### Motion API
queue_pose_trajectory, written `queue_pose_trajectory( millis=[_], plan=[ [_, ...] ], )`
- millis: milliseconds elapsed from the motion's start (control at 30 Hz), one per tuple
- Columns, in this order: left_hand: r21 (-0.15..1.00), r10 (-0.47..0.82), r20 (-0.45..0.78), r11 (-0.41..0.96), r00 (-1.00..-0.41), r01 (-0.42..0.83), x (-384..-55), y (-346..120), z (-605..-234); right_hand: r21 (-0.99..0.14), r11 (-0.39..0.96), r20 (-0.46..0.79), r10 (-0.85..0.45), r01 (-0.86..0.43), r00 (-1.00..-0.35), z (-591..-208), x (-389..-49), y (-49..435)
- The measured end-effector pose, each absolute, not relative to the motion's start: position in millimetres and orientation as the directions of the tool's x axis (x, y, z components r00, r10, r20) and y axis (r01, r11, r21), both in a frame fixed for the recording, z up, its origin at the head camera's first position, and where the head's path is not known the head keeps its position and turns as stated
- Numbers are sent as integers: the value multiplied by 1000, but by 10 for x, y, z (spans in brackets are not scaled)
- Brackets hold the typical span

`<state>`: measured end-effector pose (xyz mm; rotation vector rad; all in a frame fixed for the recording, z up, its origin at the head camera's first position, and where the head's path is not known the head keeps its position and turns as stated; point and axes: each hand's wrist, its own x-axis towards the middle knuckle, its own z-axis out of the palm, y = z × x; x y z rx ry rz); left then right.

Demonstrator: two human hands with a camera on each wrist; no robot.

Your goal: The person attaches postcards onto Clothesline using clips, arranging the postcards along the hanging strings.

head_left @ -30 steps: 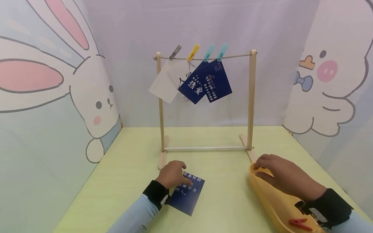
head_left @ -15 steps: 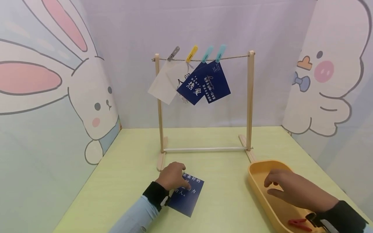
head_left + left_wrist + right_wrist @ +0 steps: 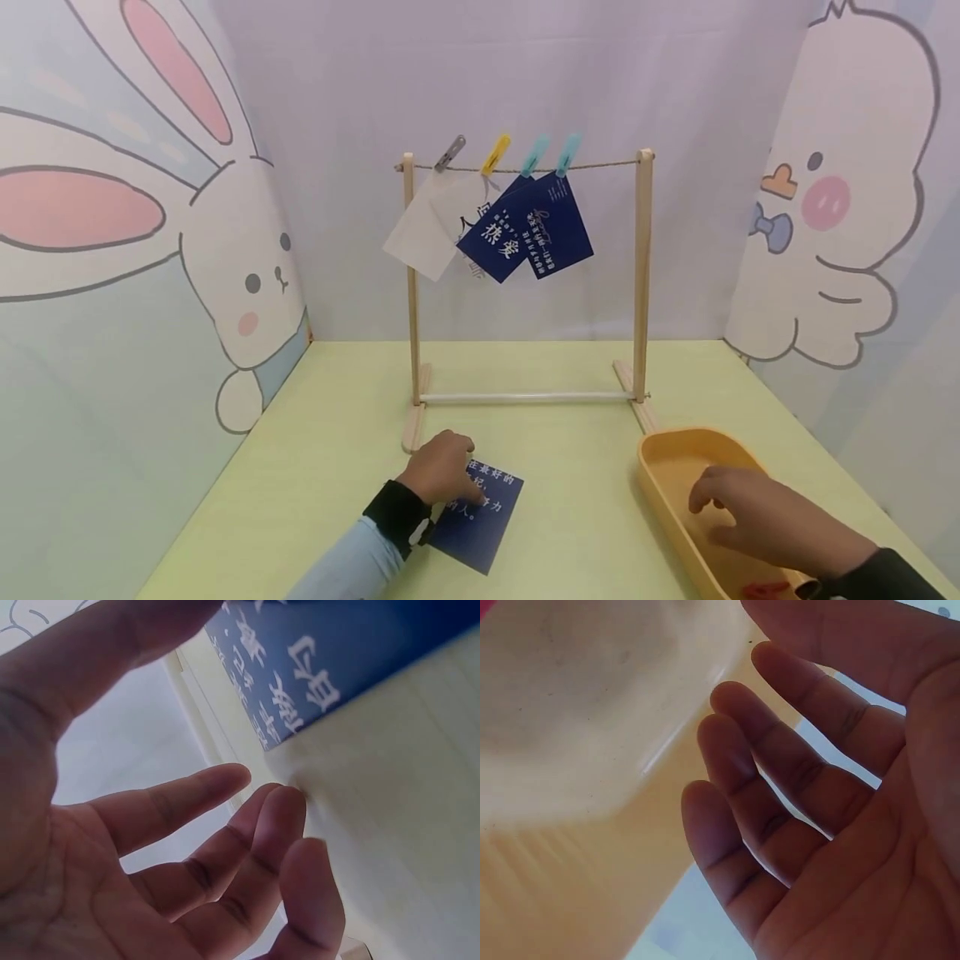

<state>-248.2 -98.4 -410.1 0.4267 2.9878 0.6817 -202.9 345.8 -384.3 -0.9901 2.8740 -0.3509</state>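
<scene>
My left hand (image 3: 441, 471) is at the upper left part of a navy card (image 3: 476, 533) with white lettering that lies on the table. Its thumb rests over the card's surface, while the other fingers, loosely bent, stay beyond the card's far edge in the left wrist view. Over the yellow tray (image 3: 692, 448) at the right hovers my right hand (image 3: 772, 512), fingers relaxed and apart, holding nothing. In the tray's near part, a red clothespin (image 3: 765, 590) lies just below that hand, partly cut off by the frame's bottom edge.
Behind the hands stands a wooden frame (image 3: 642, 275) with a cord. Grey (image 3: 450, 154), yellow (image 3: 496, 155) and two light blue clothespins (image 3: 567, 156) hold overlapping white cards (image 3: 427, 237) and navy cards (image 3: 566, 233) there. Printed cloth walls (image 3: 258, 317) enclose the table.
My right hand has drawn back from the tray's far end to over its middle, nearer the red clothespin. The left hand stays at the navy card. The head view has tipped slightly upward.
</scene>
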Motion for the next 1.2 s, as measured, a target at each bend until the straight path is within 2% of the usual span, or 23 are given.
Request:
queue_pose_trajectory(
  millis=[133, 700, 1000, 1200],
  plan=[
    [430, 277, 21, 865, -961, 259, -2472, -974, -4088, -227, 774, -2, -607, -590, -795, -3867, -2019, 3481],
    [462, 265, 3, 855, -964, 236, -2482, -976, -4106, -288, 829, -106, -526, -480, -844, -3897, -2022, 3499],
    [467, 261, 10, 853, -965, 235, -2481, -986, -4128, -324, 905, -247, -362, -276, -899, -3883, -2003, 3439],
    [456, 258, -1, 860, -966, 229, -2501, -982, -4120, -332, 909, -259, -346, -253, -902, -3885, -1991, 3425]
  ],
)
